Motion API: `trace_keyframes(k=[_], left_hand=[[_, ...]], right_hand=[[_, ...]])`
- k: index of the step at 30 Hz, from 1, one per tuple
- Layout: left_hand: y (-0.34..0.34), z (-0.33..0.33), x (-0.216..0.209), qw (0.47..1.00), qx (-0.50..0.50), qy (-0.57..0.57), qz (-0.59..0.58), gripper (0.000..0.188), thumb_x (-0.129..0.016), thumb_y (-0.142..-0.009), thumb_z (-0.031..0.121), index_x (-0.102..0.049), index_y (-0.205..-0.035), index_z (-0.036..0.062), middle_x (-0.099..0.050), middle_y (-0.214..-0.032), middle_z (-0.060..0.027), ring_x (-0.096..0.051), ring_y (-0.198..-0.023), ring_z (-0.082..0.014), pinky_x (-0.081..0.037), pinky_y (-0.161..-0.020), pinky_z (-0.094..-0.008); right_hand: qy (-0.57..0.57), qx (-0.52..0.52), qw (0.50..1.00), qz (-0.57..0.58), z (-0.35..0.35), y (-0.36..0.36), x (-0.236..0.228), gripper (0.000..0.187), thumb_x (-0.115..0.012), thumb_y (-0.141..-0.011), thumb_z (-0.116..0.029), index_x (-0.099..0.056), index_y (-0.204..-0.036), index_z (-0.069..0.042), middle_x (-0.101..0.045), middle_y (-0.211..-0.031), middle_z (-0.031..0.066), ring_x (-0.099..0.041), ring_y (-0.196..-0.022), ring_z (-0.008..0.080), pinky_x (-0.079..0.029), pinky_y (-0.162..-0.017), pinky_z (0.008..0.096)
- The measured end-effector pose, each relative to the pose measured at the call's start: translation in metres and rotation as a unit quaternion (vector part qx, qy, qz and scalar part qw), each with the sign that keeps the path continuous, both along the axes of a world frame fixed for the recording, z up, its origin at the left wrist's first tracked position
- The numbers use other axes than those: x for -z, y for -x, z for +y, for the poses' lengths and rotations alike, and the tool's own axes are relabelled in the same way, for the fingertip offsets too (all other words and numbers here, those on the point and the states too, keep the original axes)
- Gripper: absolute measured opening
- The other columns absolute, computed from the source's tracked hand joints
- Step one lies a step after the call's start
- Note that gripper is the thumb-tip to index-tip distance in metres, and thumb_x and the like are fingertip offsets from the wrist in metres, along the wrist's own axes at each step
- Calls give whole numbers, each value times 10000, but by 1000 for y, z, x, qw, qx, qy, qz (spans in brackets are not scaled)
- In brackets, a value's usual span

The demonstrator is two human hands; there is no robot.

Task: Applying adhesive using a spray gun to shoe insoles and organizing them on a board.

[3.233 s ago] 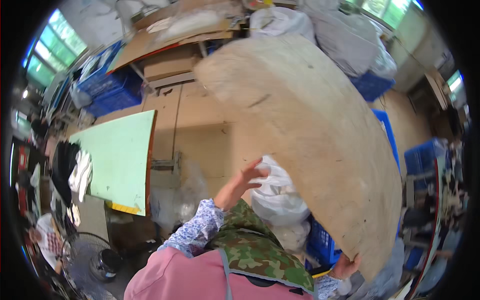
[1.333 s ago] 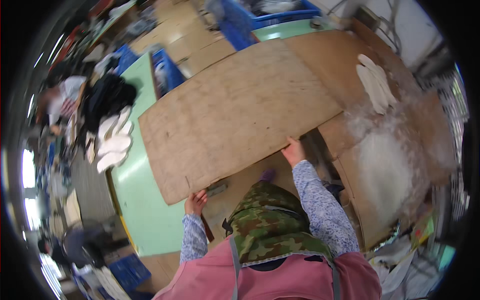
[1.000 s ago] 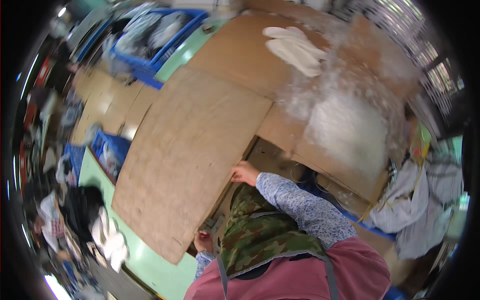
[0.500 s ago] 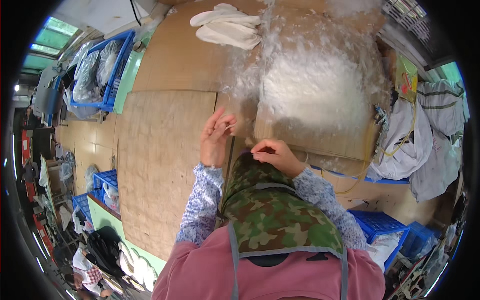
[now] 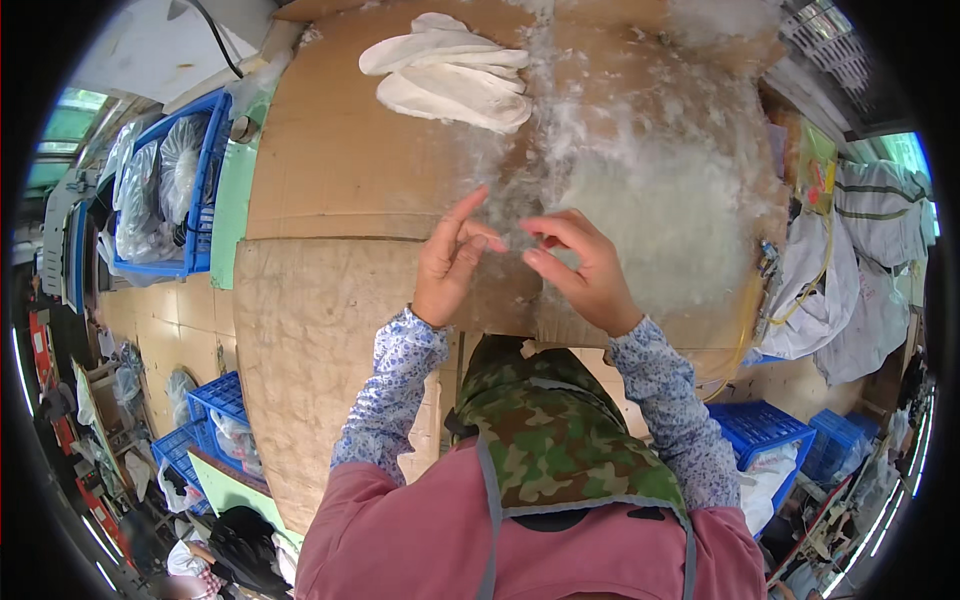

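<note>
White fluff (image 5: 655, 228) is spread at two o'clock from the right hand (image 5: 598, 277), its fingertips parted; the left hand (image 5: 445, 275) cannot be read. Probably light, soft, it is best pinched mid-pile.

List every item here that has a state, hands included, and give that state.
Left hand: raised, index finger extended; any hold unclear
Right hand: raised, thumb and index finger parted
White fluff: loose, spread over cardboard
Cardboard: flat, partly fluff-covered
White fabric pieces: stacked, overlapping
Wooden board: lying flat
Blue crate at upper left: uncovered, filled with plastic bags
Camouflage apron: worn
</note>
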State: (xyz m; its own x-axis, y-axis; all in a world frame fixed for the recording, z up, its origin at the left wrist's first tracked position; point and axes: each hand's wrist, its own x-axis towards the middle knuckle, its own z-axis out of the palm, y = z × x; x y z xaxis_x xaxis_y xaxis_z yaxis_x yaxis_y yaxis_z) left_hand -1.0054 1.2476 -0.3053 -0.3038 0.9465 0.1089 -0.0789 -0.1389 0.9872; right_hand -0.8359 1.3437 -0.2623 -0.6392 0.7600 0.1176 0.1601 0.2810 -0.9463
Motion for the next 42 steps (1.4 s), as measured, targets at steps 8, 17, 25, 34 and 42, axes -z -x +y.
trace_keyframes(k=[8, 17, 25, 34, 42], left_hand=[[6, -1, -6, 998, -58, 21, 12, 498, -493, -949, 82, -329, -1415, 19, -650, -950, -41, -564, -874, -93, -430, -833, -242], [74, -15, 36, 982, -145, 78, 96, 144, -535, -931, 191, -519, -878, 58, -580, -752, -15, -529, -732, -128, -438, -735, -261], [329, -8, 97, 781, -324, 277, 456, 306, -506, -848, 110, -554, -1149, 89, -605, -882, -193, -590, -907, -379, -470, -767, -420], [471, 59, 122, 626, -390, 526, 424, 449, -518, -855, 172, -504, -1267, 353, -420, -1302, -137, -401, -1248, -310, -385, -956, -520], [494, 77, 137, 591, -308, 593, 453, 359, -482, -914, 188, -502, -1271, 225, -499, -1283, -100, -480, -1213, -268, -331, -996, -524]], right_hand=[[-290, 30, 956, -39, -2, 47, 0, 81, -680, -791, -106, -641, -810, -38, -573, -719, 74, -558, -673, 200, -431, -645, 324], [34, 23, 994, -106, 37, 57, 1, 172, -709, -746, -23, -626, -894, 3, -598, -766, 67, -557, -670, 159, -447, -632, 279], [-21, -58, 973, -223, 30, 69, 40, 179, -717, -751, -97, -642, -895, -23, -630, -813, 105, -587, -625, 195, -473, -587, 312], [1, -64, 970, -234, 16, 61, 43, 149, -681, -766, -34, -637, -907, -11, -598, -743, 95, -564, -591, 157, -459, -552, 275], [39, -119, 950, -285, 22, 57, 48, 170, -664, -797, -63, -633, -962, -37, -608, -794, 93, -617, -621, 199, -488, -546, 301]])
